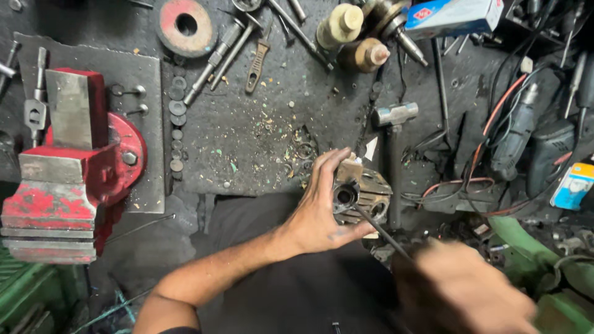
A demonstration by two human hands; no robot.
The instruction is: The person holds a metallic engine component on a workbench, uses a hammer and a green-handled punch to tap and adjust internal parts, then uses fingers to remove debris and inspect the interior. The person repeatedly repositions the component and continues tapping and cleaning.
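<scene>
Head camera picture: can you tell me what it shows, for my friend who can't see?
A person's left hand grips a grimy metal engine part while the blurred right hand pokes a thin dark rod into its round hole. Around them lies a dirty workbench with a red vise, a hammer and scattered tools.

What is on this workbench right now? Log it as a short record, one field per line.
left hand: the left hand grips a dark, greasy finned metal engine part with round bores
right hand: the blurred right hand holds a thin dark metal rod, tip at one bore
vise: a red bench vise with steel jaws, at the left, nothing clamped
bench: a dark workbench strewn with chips
nearby: a steel-headed hammer just beyond the part; a red grinding disc at the far edge
</scene>
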